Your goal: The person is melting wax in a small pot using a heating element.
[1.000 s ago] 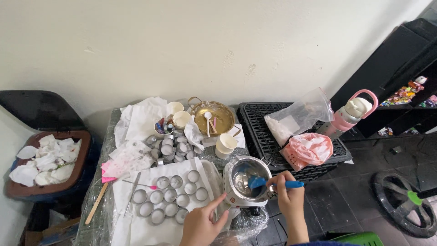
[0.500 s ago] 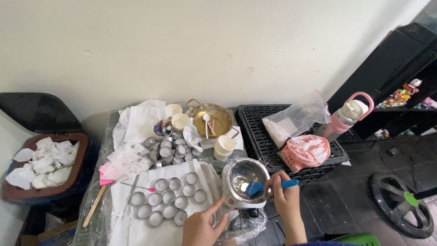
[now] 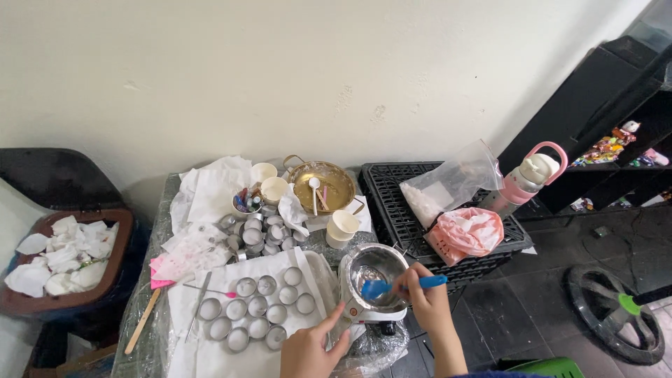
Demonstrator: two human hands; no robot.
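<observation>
Right hand [image 3: 427, 302] grips a blue spatula [image 3: 400, 285], blade down in the steel pot [image 3: 376, 269].
The handle's long axis runs leftward from the grip into the pot; the left hand [image 3: 311, 346], fingers loose and holding nothing, touches the bench edge just left of the pot's white base.

Blue spatula [image 3: 399, 284] lay tilted, blade dipped inside shiny steel pot [image 3: 373, 271] (round, open-topped), handle sticking out over pot's right rim.

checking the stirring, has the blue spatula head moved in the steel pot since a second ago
Yes. The blue spatula head has swung from the steel pot's right side toward its lower left.
</observation>
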